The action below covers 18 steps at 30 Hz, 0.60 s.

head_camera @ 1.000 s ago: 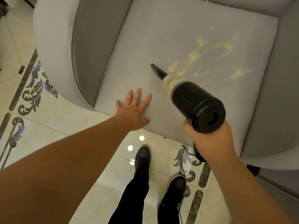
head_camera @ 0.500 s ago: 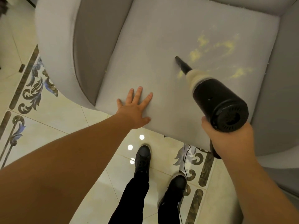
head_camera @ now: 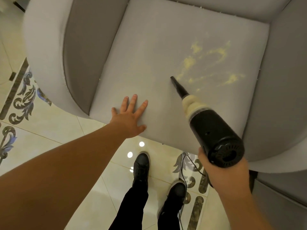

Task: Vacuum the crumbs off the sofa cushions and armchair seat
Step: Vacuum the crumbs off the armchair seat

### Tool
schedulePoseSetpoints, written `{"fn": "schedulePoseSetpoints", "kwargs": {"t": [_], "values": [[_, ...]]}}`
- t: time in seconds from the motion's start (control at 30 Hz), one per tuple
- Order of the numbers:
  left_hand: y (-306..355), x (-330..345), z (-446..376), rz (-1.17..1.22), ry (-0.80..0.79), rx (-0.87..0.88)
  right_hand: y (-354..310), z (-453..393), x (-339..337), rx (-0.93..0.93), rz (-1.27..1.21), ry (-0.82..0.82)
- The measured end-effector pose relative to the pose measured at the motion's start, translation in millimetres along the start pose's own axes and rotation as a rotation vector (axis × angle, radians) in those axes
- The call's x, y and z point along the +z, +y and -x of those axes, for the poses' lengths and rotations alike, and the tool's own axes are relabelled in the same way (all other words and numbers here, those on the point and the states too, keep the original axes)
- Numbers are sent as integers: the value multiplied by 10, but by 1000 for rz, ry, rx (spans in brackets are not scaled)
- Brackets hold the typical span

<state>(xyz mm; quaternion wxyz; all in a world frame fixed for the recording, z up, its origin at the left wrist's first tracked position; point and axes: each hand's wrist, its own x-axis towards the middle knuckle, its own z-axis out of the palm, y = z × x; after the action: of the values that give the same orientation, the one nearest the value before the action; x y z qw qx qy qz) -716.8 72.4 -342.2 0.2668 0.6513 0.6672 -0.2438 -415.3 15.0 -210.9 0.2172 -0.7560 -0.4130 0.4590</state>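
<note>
A grey armchair seat cushion [head_camera: 149, 52] fills the upper view. Yellow crumbs [head_camera: 207, 63] lie scattered over its right half. My right hand [head_camera: 222, 171] grips the handle of a black handheld vacuum [head_camera: 214, 135], whose clear chamber holds pale debris. Its narrow black nozzle [head_camera: 177, 85] touches the cushion at the lower left edge of the crumb patch. My left hand [head_camera: 129, 117] rests flat on the front left of the cushion, fingers spread, holding nothing.
Curved grey armrests [head_camera: 49, 52] rise on both sides of the seat. Glossy cream floor tiles with dark ornamental inlay [head_camera: 25, 100] lie below. My black shoes [head_camera: 141, 165] stand in front of the chair, and a thin black cord [head_camera: 184, 166] hangs from the vacuum.
The vacuum swung right over the crumbs, then came back toward me and left, its nozzle now at the patch's lower left edge. My left hand stayed flat on the cushion.
</note>
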Motion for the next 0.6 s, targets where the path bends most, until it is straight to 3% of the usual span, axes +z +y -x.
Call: {"fn": "schedulePoseSetpoints", "kwargs": {"t": [0.27,0.43,0.6], "values": [[68,-13,8,41,25,-2,-201,-362,-65,-49,-138,62],[607,-178,-135,95,100,183,67,-109,-110,67,-94,-49],[1094,-242,-331,40,43,228,50,-320,-123,33,-95,33]]}}
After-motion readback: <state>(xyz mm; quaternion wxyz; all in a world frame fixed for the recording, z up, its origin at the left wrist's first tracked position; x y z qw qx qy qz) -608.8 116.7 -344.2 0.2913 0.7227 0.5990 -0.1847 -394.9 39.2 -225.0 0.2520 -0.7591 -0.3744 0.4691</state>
